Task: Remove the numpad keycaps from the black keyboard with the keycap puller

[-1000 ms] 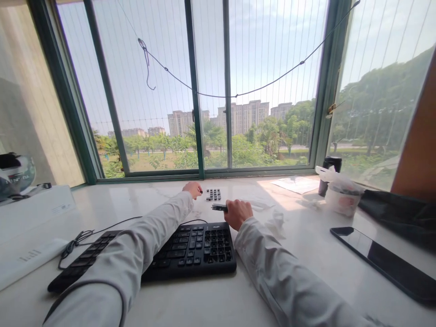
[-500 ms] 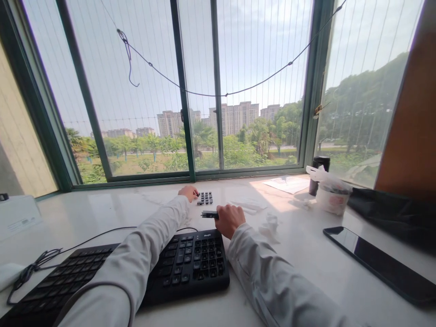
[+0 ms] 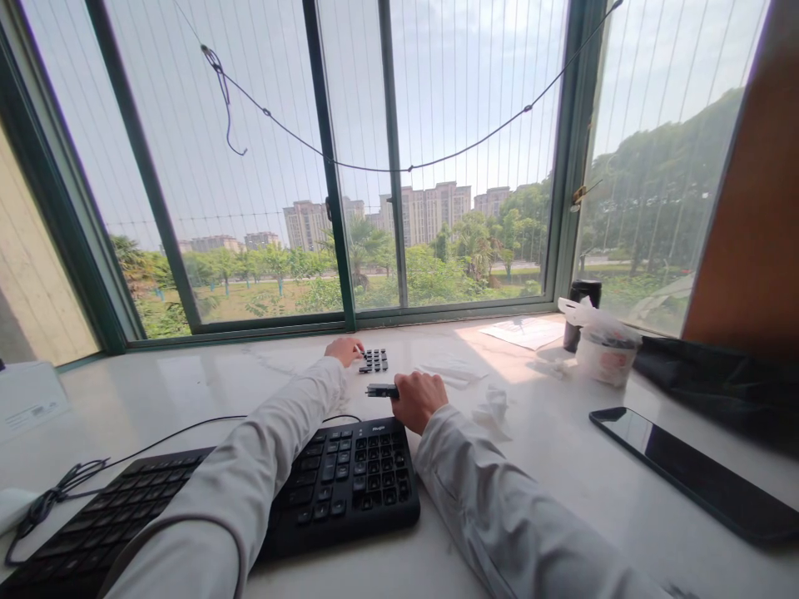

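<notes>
head view: loose keycaps are being laid out on the sill beyond the keyboard. a cap could be flicked off its row if it is nudged by the left hand, whose fingertips are being pinched at the row's left edge. a small black tool is being gripped in the clenched right hand.

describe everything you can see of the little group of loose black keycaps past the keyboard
The loose keycaps are small, black and look like plastic, set in short neat rows on the pale glossy countertop, beyond the black keyboard and near the window frame. The left hand rests right at their left edge, its fingers touching or nearly touching them. The right hand holds a small dark tool just in front. Legends are too small to read.
</notes>
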`<state>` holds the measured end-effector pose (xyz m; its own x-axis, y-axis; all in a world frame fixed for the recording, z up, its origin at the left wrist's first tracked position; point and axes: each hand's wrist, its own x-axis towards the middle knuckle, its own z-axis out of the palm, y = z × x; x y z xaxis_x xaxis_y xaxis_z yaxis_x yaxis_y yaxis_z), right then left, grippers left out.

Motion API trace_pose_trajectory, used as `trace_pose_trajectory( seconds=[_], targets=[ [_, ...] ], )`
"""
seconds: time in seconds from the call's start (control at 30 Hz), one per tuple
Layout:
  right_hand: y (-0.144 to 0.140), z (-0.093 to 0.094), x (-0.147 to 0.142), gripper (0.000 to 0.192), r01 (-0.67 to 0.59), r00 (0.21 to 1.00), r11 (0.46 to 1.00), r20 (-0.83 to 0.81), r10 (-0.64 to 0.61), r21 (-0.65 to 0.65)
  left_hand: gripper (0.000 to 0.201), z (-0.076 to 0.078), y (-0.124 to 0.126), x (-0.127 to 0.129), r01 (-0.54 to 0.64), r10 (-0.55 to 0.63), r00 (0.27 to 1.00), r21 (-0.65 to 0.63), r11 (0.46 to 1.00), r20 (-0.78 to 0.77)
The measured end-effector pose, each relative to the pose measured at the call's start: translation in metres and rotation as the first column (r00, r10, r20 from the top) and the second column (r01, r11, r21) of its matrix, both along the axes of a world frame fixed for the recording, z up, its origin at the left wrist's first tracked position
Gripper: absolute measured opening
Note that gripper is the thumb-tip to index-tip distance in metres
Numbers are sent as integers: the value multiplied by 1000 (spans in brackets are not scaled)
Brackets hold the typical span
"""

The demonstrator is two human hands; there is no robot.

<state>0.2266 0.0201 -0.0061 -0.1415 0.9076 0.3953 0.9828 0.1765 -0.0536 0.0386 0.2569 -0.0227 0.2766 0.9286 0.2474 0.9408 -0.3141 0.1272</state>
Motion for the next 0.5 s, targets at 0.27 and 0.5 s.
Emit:
trace_pose_trajectory(
  seconds=[0.27, 0.5],
  targets=[
    [-2, 1, 0, 25, 0, 1000, 1000, 20, 0, -23, 23, 2, -5, 4, 71, -64, 995, 86, 994, -78],
    [0, -1, 0, 26, 2, 1000, 1000, 4, -2, -29, 23, 0, -5, -4, 80, -67, 990, 108, 991, -122]
  ],
)
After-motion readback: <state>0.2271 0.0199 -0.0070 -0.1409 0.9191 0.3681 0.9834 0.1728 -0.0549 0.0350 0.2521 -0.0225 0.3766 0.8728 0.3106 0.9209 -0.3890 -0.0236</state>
